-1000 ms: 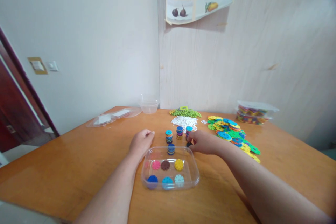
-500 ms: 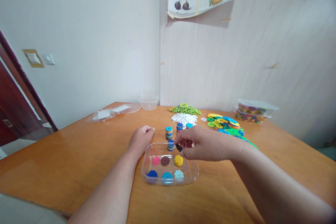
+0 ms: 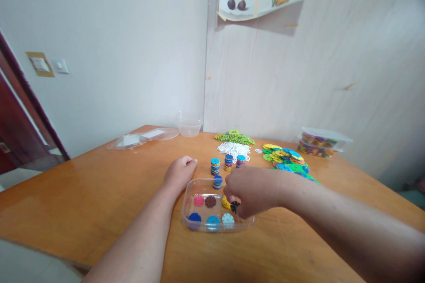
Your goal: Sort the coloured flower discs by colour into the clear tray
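A clear plastic tray [image 3: 199,226] lies on the wooden table [image 3: 83,194] in front of me. In it lie pink [image 3: 198,200], brown [image 3: 210,202], yellow, dark blue [image 3: 195,217] and light blue discs [image 3: 213,219]. My right hand [image 3: 254,190] hovers over the tray's right side, fingers pinched on a black toothed disc [image 3: 235,206]. My left hand [image 3: 181,171] rests as a loose fist on the table at the tray's far left corner. Three short stacks of coloured discs [image 3: 227,162] stand just behind the tray, and a fourth stack [image 3: 218,181] sits at its far rim.
A spread of multicoloured discs [image 3: 285,159] lies to the right, with green pieces [image 3: 235,138] and white pieces [image 3: 232,148] behind the stacks. A lidded box of discs [image 3: 320,143] stands at the far right. A clear cup [image 3: 189,127] and flat lids [image 3: 139,139] lie at the back left.
My right hand picked a black disc from beside the stacks and carried it left and down over the tray. The left hand stayed put.
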`<state>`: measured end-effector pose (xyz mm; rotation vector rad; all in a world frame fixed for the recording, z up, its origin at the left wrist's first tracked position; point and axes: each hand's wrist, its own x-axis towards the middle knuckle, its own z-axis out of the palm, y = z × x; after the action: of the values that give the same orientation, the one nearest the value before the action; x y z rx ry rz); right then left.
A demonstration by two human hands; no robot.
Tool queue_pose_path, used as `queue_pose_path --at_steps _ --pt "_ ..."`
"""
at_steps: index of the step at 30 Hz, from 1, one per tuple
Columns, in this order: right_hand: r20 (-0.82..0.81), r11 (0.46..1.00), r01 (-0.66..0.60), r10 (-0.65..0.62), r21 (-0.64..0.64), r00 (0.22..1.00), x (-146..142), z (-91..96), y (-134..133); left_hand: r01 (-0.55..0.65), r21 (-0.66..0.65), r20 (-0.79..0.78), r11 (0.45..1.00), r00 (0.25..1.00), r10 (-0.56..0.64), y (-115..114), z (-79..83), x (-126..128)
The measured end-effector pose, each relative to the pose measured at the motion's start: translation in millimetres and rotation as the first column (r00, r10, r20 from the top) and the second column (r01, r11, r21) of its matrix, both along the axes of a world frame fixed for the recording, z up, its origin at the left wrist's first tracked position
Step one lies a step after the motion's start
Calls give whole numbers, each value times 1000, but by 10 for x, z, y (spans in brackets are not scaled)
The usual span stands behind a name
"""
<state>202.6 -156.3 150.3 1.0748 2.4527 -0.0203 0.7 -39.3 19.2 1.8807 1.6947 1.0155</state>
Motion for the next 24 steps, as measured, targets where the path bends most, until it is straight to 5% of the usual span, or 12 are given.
queue_pose_path --at_steps 7,24 --pt "219 999 -33 36 -17 975 -228 76 -52 7 9 8 1000 1000 -7 -3 -1 0" --pt "122 992 -54 68 -117 990 -211 54 -41 -5 -2 15 1000 1000 5 -30 31 11"
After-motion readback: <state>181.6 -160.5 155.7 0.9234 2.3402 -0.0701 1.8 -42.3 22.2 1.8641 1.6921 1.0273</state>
